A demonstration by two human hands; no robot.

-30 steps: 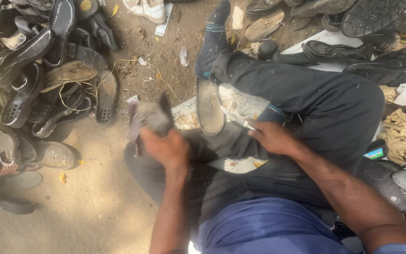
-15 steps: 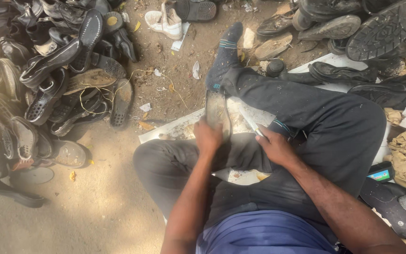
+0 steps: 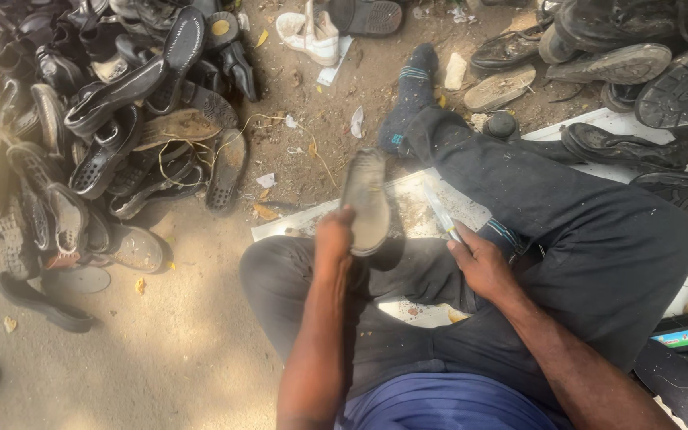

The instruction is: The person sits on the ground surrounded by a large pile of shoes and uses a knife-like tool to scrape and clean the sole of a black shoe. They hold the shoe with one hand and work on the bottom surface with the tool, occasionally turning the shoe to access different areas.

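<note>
My left hand grips a worn shoe by its heel end, sole turned up, over my crossed legs in dark trousers. My right hand rests on my right shin and holds a thin light stick-like tool that points away from me. The two hands are a short way apart, with the shoe to the left of the tool. A white board lies on the ground under my legs.
A big heap of dark worn shoes and sandals fills the left side. More shoes and soles lie at the top right. A white shoe sits at the top. Sandy ground spreads at the lower left.
My left hand has lifted the shoe from low on my lap up and to the right, toward my right hand. The view has shifted a little. My right hand stays on the shin.
</note>
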